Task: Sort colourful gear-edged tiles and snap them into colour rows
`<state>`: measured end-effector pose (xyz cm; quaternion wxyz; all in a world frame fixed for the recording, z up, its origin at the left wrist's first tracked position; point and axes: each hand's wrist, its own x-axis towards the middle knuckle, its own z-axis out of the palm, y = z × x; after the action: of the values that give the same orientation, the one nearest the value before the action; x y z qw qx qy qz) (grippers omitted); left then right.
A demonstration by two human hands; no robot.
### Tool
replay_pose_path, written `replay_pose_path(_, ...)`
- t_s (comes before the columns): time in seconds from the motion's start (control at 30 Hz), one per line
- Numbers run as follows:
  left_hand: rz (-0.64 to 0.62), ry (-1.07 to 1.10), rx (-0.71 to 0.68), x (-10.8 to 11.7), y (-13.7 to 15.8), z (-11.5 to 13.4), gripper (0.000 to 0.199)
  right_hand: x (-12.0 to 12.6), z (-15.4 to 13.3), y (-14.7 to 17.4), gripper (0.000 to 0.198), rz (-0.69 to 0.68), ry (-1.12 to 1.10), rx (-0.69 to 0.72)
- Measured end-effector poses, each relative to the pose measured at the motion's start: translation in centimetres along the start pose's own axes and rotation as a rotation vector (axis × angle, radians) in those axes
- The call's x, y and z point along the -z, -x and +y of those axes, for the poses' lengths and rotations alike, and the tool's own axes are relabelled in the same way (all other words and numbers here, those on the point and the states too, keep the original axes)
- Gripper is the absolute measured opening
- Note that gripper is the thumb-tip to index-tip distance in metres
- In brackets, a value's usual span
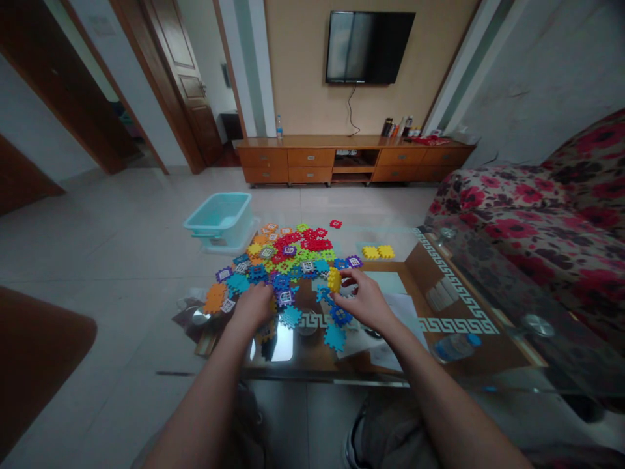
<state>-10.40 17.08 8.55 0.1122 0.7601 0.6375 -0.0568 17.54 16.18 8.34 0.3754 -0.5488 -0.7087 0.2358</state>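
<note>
Between the thumb and fingers of my right hand, a yellow interlocking plastic tile with toothed edges is held up on its side above the glass table. My left hand is curled, knuckles up, at the near edge of the tile pile; its fingertips are hidden, and a bit of yellow shows beside and below them. Close to it lie a purple tile with a white window insert and a light blue tile. Beneath my right hand are a dark blue tile and another light blue tile.
Red tiles and many other colours spread across the glass table's left half. Two yellow tiles lie joined at the far right. A teal plastic bin stands behind left. A bottle and papers show at the right. A flowered sofa flanks the table.
</note>
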Motion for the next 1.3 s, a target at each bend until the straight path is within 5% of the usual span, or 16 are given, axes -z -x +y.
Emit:
replay_pose_path(0.53,-0.018,0.035,-0.025,-0.6,-0.5,-0.4,0.034,-0.1,0.1,0.0,0.043,-0.004,-0.002,0.002)
replay_pose_path(0.97,0.140,0.136,-0.069,-0.3,-1.2,-0.3,0.003,0.0,-0.1,0.1,0.046,0.006,-0.001,0.002)
replay_pose_path(1.13,0.179,0.445,-0.040,-0.7,-1.7,0.0,0.008,0.0,-0.1,0.0,0.045,0.000,0.023,-0.019)
replay_pose_path(1.3,0.177,1.193,0.133,-0.6,-1.6,2.0,0.015,0.0,-0.1,0.0,0.043,0.025,0.043,-0.034)
